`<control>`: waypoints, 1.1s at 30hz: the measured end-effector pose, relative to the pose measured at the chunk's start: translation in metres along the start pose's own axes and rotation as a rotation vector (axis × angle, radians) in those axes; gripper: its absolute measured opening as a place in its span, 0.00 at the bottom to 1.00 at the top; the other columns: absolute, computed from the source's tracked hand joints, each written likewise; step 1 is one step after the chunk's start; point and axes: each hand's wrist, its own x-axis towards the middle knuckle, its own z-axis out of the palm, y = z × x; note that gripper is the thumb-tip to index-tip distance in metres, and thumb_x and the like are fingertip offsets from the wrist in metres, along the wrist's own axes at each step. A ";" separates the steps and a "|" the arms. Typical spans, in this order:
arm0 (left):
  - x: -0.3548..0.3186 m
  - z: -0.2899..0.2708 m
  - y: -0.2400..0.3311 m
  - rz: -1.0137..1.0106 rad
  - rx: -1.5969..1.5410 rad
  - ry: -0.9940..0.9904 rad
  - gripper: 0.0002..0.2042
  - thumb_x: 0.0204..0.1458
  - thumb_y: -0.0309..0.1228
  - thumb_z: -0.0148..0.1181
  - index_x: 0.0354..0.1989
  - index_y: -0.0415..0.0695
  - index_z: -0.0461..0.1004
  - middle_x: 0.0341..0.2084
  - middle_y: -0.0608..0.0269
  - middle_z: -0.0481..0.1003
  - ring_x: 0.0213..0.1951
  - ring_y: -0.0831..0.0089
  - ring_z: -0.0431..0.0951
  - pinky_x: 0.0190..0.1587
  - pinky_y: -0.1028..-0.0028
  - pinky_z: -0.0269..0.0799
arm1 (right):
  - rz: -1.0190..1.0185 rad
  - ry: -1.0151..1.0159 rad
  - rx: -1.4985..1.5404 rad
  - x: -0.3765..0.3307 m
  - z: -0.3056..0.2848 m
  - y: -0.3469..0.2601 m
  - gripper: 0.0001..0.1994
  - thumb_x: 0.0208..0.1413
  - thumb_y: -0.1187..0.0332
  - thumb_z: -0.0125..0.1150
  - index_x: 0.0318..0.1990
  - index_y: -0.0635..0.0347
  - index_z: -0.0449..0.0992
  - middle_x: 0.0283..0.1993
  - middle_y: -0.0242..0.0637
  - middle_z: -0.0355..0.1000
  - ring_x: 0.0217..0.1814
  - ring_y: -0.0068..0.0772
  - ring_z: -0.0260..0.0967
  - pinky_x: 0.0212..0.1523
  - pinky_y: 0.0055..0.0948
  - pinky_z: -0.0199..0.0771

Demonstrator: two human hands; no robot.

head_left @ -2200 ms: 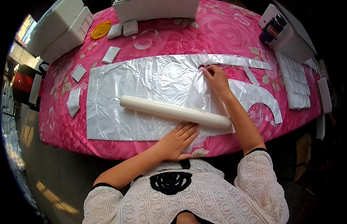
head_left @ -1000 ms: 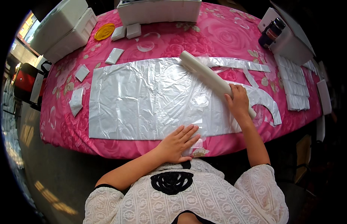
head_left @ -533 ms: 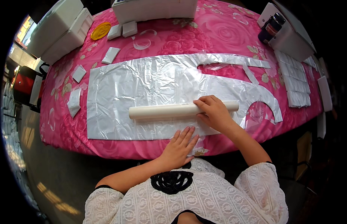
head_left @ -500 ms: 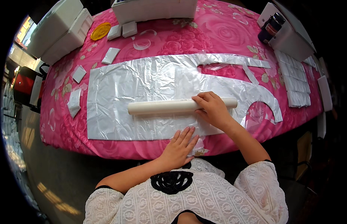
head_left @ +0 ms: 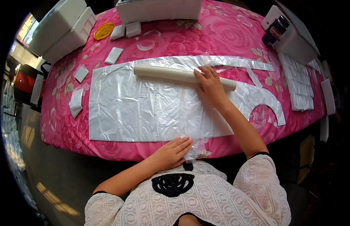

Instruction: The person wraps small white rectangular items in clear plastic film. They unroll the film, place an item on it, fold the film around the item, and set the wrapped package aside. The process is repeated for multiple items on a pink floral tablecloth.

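A thin, silvery-white plastic apron (head_left: 133, 116) lies spread flat, its neck loop and curved cutouts toward the right. Across its far half rests a long white tube (head_left: 163, 73), slightly slanted, with its right end nearer me. My right hand (head_left: 212, 84) is closed over the tube right of its middle, fingers on the top and far side; the thumb is partly hidden. At the near edge of the plastic, my left hand (head_left: 173, 150) lies flat with fingers stretched out, beside a bunched bit of clear film (head_left: 194, 148) at the table's edge.
The table wears a pink rose-print cloth (head_left: 160, 45). White foam boxes (head_left: 158, 11) stand along the back. Small folded white packets (head_left: 114, 55) and a yellow disc (head_left: 104, 31) lie at left. A dark bottle (head_left: 276, 31) and stacked folded plastic packs (head_left: 296, 83) are at right.
My right hand has moved the tube away from me across the plastic, and the plastic under it looks flatter. My left hand has shifted slightly left and nearer my body.
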 end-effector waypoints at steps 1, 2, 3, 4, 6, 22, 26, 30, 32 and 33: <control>-0.001 0.001 -0.001 0.023 0.014 0.019 0.28 0.40 0.31 0.59 0.52 0.32 0.63 0.57 0.49 0.60 0.60 0.59 0.59 0.62 0.62 0.53 | -0.036 -0.019 0.088 -0.008 -0.002 -0.005 0.24 0.40 0.78 0.58 0.51 0.61 0.68 0.57 0.42 0.61 0.62 0.45 0.53 0.59 0.40 0.57; 0.000 0.002 -0.002 0.051 0.023 0.039 0.26 0.40 0.31 0.59 0.50 0.32 0.65 0.55 0.50 0.62 0.59 0.60 0.60 0.61 0.63 0.54 | -0.066 -0.039 0.170 -0.018 -0.007 -0.010 0.25 0.39 0.80 0.57 0.51 0.62 0.67 0.59 0.43 0.59 0.64 0.47 0.50 0.61 0.41 0.55; 0.000 0.003 -0.002 0.066 0.053 0.043 0.25 0.41 0.30 0.58 0.49 0.32 0.66 0.54 0.51 0.64 0.58 0.60 0.62 0.61 0.63 0.55 | -0.106 -0.124 0.208 -0.027 -0.015 -0.018 0.26 0.40 0.81 0.55 0.52 0.62 0.66 0.59 0.42 0.59 0.65 0.46 0.50 0.62 0.40 0.55; -0.001 0.003 -0.004 0.081 0.083 0.048 0.23 0.41 0.29 0.57 0.48 0.32 0.67 0.53 0.51 0.65 0.58 0.61 0.63 0.60 0.63 0.56 | -0.144 -0.209 0.246 -0.036 -0.022 -0.025 0.27 0.40 0.81 0.53 0.53 0.61 0.66 0.59 0.42 0.59 0.65 0.46 0.49 0.62 0.40 0.55; 0.001 0.003 -0.006 0.107 0.080 0.085 0.21 0.41 0.27 0.57 0.46 0.34 0.69 0.51 0.52 0.68 0.55 0.61 0.66 0.58 0.63 0.60 | -0.181 -0.438 0.438 -0.058 -0.027 -0.033 0.29 0.38 0.82 0.52 0.54 0.61 0.65 0.59 0.42 0.59 0.65 0.46 0.51 0.62 0.39 0.54; 0.016 -0.016 -0.018 -0.044 0.067 0.193 0.22 0.40 0.28 0.58 0.48 0.40 0.69 0.50 0.55 0.69 0.54 0.63 0.67 0.58 0.61 0.58 | -0.098 -0.272 0.387 -0.102 -0.032 -0.064 0.25 0.35 0.78 0.57 0.48 0.60 0.70 0.51 0.41 0.67 0.53 0.44 0.63 0.53 0.37 0.64; 0.018 -0.012 -0.026 -0.051 0.129 0.227 0.19 0.42 0.27 0.56 0.47 0.40 0.70 0.47 0.57 0.71 0.51 0.64 0.70 0.54 0.62 0.62 | -0.120 -0.240 0.328 -0.107 -0.033 -0.062 0.22 0.36 0.78 0.57 0.45 0.59 0.73 0.49 0.39 0.68 0.50 0.42 0.65 0.50 0.35 0.68; 0.024 -0.013 -0.027 -0.123 0.031 0.299 0.19 0.44 0.27 0.55 0.47 0.41 0.70 0.41 0.56 0.74 0.45 0.62 0.73 0.47 0.64 0.66 | -0.062 -0.218 0.373 -0.104 -0.037 -0.059 0.15 0.38 0.76 0.57 0.39 0.59 0.75 0.41 0.37 0.71 0.43 0.39 0.68 0.43 0.33 0.70; 0.031 -0.014 -0.025 -0.235 -0.047 0.342 0.19 0.43 0.28 0.55 0.47 0.40 0.70 0.36 0.56 0.75 0.40 0.61 0.75 0.42 0.65 0.68 | 0.023 -0.214 0.424 -0.100 -0.036 -0.057 0.13 0.40 0.76 0.58 0.37 0.58 0.75 0.37 0.36 0.72 0.39 0.39 0.68 0.39 0.33 0.70; 0.036 -0.015 -0.025 -0.306 -0.084 0.355 0.19 0.42 0.29 0.56 0.46 0.40 0.70 0.32 0.56 0.76 0.36 0.61 0.76 0.40 0.66 0.69 | 0.077 -0.209 0.447 -0.099 -0.034 -0.057 0.11 0.40 0.75 0.58 0.36 0.57 0.75 0.35 0.37 0.72 0.37 0.39 0.69 0.37 0.33 0.70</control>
